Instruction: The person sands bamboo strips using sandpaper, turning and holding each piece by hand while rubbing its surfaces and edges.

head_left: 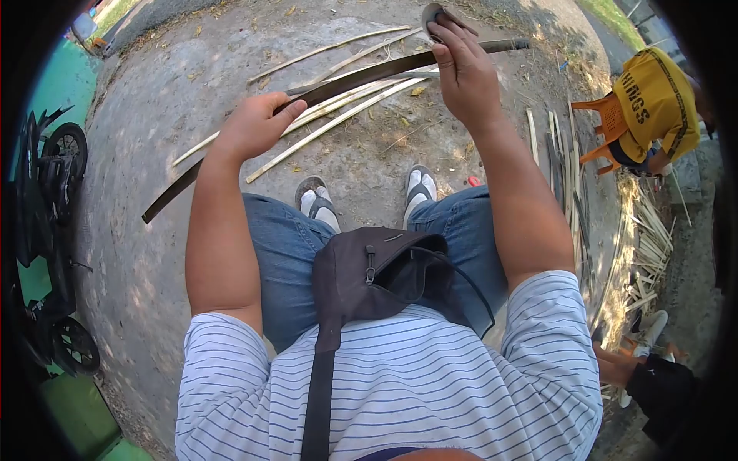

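A long, dark, slightly bowed bamboo strip (369,74) slants in front of me, its low end at left and its far end at upper right. My left hand (257,127) is closed around it near the middle, thumb on top. Near the far end, my right hand (470,81) is closed on a curled grey-brown sheet, apparently sandpaper (432,15). That hand's fingers point away from me, over the strip; whether the sheet touches the strip I cannot tell. Several pale bamboo strips (330,127) lie on the ground beneath.
A motorcycle (50,177) stands at left beside a green wall. On the right, a person in a yellow shirt (657,100) sits on an orange chair (603,131), near piled strips (649,238). Part of another person (661,392) shows at lower right. An unzipped dark bag (346,269) rests on my lap.
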Available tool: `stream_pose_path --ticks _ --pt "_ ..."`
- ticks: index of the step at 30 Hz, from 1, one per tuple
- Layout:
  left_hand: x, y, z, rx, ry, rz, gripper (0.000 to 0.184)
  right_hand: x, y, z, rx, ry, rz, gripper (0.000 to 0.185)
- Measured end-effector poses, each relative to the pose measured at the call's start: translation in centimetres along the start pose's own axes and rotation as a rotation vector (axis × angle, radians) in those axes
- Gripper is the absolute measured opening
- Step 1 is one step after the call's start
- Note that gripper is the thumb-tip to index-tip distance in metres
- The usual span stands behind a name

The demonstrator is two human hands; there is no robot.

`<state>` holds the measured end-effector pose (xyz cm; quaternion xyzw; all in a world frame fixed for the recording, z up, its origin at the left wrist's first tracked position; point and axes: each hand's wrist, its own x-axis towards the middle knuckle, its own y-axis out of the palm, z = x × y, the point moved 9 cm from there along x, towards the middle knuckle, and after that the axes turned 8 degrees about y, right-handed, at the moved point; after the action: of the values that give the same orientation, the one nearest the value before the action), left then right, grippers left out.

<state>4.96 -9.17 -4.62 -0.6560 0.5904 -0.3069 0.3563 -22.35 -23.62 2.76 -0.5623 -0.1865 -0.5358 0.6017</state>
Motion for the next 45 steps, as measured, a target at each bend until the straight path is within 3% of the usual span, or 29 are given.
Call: stream_pose_path --ticks 3,6,8,12,16,18,20,22,24,26,28,30,31,34,37,40,43,45 --pt "-0.3 0.3 -4.0 -0.003 0.080 -0.025 0.047 -2.5 4.3 7.2 -0.140 -0.197 0.297 0.032" --pt "-0.3 0.8 -4.4 -0.006 0.113 -0.012 0.057 -4.5 6.1 10.8 -0.045 -0.265 0.378 0.032" --pt "-0.5 0.2 -3.3 0.011 0.045 -0.005 0.056 -3.2 5.8 8.6 -0.079 -0.230 0.296 0.032" --pt "-1.2 -1.2 -2.9 0.143 -0.018 -0.050 0.045 -1.5 4.8 -0.8 -0.143 0.100 0.145 0.031" --pt "-0.8 -1.3 -4.0 0.312 0.025 -0.091 0.039 -4.4 8.0 7.5 -0.031 -0.074 0.411 0.036" --pt "-1.0 -0.8 -3.9 0.335 0.039 -0.086 0.038 -4.5 7.9 9.2 0.098 -0.079 0.422 0.035" --pt "-0.8 -1.1 -3.7 0.350 0.046 -0.104 0.038 -3.4 7.5 4.8 0.032 0.025 0.381 0.035" --pt "-1.1 -1.7 -3.5 0.374 0.042 -0.160 0.038 -2.6 7.0 -1.1 -0.049 0.278 0.414 0.036" --pt "-1.1 -1.7 -3.7 0.387 0.025 -0.160 0.039 -3.5 7.7 -1.7 -0.058 0.288 0.436 0.036" --pt "-0.5 -1.1 -4.5 0.382 0.045 -0.128 0.038 -4.3 8.7 4.3 -0.080 0.093 0.421 0.037" --pt "-0.2 -0.6 -4.6 0.375 0.047 -0.116 0.038 -5.2 9.1 10.2 0.034 -0.094 0.549 0.039" --pt "-0.2 -0.4 -4.1 0.375 0.038 -0.113 0.038 -4.4 8.9 8.2 0.064 -0.046 0.569 0.041" --pt "-0.6 -1.0 -3.8 0.397 0.052 -0.200 0.037 -3.7 8.2 5.3 0.003 0.019 0.470 0.041" --pt "-1.4 -2.4 -3.7 0.499 0.050 -0.272 0.034 -3.7 7.3 -5.2 -0.045 0.646 0.665 0.041" --pt "-0.8 -1.7 -5.7 0.536 0.043 -0.262 0.035 -3.9 8.1 -1.4 0.006 0.327 0.459 0.040" --pt "0.1 -0.5 -6.3 0.521 0.159 -0.294 0.034 -3.8 8.6 8.5 0.187 0.002 0.475 0.039" --pt "-0.3 -0.9 -6.2 0.519 0.141 -0.325 0.032 -3.3 8.3 3.1 0.137 0.174 0.485 0.039" --pt "-0.7 -1.7 -5.5 0.542 0.119 -0.332 0.031 -3.5 7.5 -4.0 0.069 0.557 0.572 0.040"
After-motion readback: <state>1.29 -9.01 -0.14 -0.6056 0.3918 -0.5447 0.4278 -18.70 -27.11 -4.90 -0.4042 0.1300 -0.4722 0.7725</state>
